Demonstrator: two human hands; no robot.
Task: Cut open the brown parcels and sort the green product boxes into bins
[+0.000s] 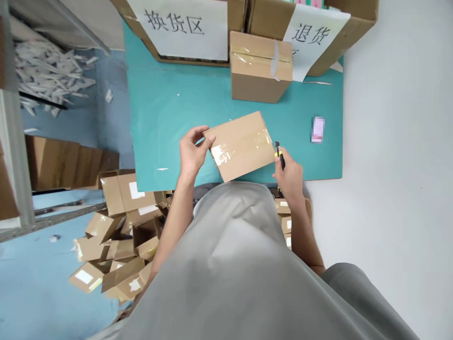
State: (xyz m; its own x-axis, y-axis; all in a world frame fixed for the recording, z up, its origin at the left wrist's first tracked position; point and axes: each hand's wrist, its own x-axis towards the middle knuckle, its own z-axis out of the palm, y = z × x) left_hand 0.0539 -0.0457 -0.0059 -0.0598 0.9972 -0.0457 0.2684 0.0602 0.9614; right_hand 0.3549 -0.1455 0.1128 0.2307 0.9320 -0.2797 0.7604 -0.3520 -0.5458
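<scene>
A small taped cardboard box (240, 144) lies tilted over the near edge of the teal table (166, 108). My left hand (193, 151) pinches its left corner between thumb and fingers. My right hand (289, 175) sits at the box's right edge, closed around a yellow and black utility knife (279, 153) whose tip points up beside the box.
A bigger taped box (260, 66) stands at the table's back, flanked by two large cartons with paper signs (184, 23) (311, 35). A small card (317, 129) lies at the right. Several small boxes (116, 236) are heaped on the blue floor at my left. White wall at the right.
</scene>
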